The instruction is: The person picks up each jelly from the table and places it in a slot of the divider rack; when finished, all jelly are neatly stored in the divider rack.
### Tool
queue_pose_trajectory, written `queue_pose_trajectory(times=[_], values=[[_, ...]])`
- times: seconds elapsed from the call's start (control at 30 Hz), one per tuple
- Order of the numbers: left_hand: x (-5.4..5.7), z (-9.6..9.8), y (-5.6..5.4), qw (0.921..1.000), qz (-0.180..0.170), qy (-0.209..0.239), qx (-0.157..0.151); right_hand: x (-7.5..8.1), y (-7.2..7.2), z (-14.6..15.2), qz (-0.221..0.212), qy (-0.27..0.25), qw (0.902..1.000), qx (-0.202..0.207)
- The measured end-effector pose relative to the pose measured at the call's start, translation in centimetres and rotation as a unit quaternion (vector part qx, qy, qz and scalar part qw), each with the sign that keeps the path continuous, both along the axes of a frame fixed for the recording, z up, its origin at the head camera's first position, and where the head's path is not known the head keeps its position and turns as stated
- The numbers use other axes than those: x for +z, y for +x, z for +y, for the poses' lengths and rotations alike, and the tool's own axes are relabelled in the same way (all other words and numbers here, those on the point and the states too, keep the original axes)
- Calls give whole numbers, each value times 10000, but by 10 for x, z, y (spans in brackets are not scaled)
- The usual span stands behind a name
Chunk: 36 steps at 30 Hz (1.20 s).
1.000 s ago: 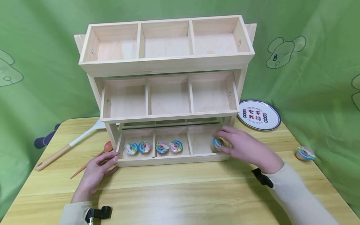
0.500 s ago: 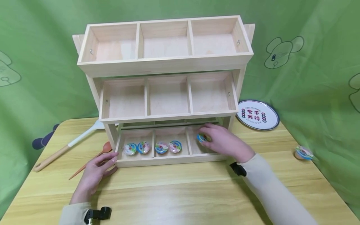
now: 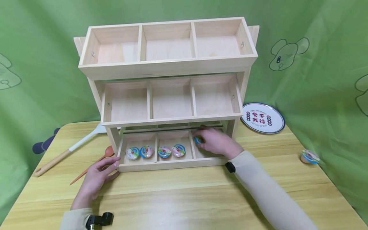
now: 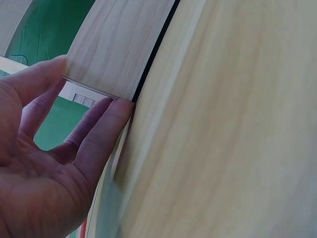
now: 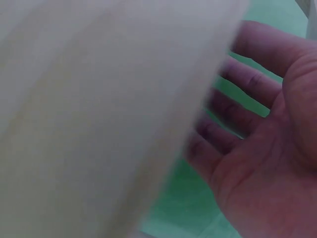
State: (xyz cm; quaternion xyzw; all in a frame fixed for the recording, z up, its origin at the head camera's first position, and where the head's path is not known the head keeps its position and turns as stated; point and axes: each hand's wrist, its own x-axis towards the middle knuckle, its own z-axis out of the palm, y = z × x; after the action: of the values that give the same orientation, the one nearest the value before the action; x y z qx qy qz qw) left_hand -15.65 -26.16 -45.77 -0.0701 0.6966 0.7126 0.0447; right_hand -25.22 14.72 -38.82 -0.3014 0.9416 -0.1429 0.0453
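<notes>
A pale wooden three-tier rack (image 3: pixel 169 67) stands on the table, each tier split into three compartments. My right hand (image 3: pixel 215 140) reaches into the bottom tier's right compartment, pinching a small jelly cup (image 3: pixel 198 140) with a blue-rimmed lid close to the divider. The wrist view on that side shows curled fingers (image 5: pixel 247 89) partly behind a blurred wooden board, with the cup hidden. My left hand (image 3: pixel 99 172) grips the bottom tier's front left corner, thumb and fingertips at the board's end (image 4: pixel 114 49). Two jelly cups (image 3: pixel 140 152) sit in the left compartment and two more (image 3: pixel 171 151) in the middle one.
Another jelly cup (image 3: pixel 310 156) rests near the table's right edge. Behind it, a white plate (image 3: pixel 263 118) with a dark rim lies beside the rack. A white spatula with a wooden handle (image 3: pixel 54 162) and an orange spoon (image 3: pixel 92 165) lie on the left.
My right hand has moved left across the right compartment with the jelly cup, from its right end to beside the divider. The left hand has stayed at the corner.
</notes>
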Motion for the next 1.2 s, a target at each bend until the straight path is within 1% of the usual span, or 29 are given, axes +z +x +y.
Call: queue_pose_trajectory(times=[0.17, 0.33, 0.53, 0.63, 0.73, 0.83, 0.97, 1.2], values=[[1, 1, 0, 10000, -6, 8, 11, -6, -5, -2, 21, 178, 9998, -83], [1, 1, -1, 10000, -5, 5, 17, -10, -7, -3, -67, 330, 9992, -195], [0, 0, -1, 10000, -19, 20, 22, -13, -9, -4, -211, 381, 9986, -285], [-1, 0, -1, 10000, -1, 35, 57, -14, -10, -4, -172, 367, 9989, -234], [-3, 2, 0, 10000, 4, 49, 34, -12, -7, -2, -57, 388, 9990, -192], [-3, 3, 0, 10000, -10, 36, 35, -8, -3, 0, 40, 297, 9993, -215], [-1, 2, 0, 10000, -31, 2, 89, -3, 2, 3, 143, 55, 9997, -193], [0, 1, 0, 10000, -61, 0, 67, 6, 12, 11, 247, -287, 9993, 31]])
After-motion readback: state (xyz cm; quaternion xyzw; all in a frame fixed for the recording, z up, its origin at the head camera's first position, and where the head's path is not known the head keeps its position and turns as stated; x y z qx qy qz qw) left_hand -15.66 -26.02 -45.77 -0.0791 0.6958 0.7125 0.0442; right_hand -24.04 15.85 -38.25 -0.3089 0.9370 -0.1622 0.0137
